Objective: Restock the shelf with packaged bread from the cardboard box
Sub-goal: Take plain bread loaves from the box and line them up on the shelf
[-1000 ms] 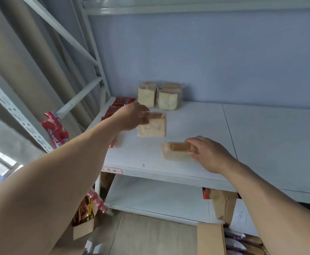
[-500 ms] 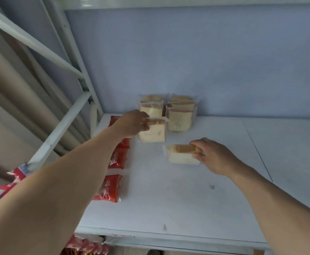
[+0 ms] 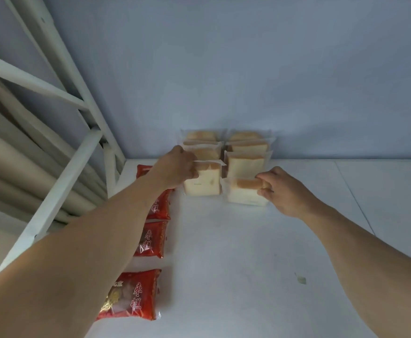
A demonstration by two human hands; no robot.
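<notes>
The left forearm covers the left parts of the red snack packets, so their full printing cannot be read, and the packet farthest back shows only a corner. The left hand hides the top left edge of the bread pack it grips. The right hand covers the right end of its bread pack. The packs stacked at the wall overlap, so their count is unclear. Both arms are cut off by the bottom edge, and the shelf runs out of view at the right and bottom.
</notes>
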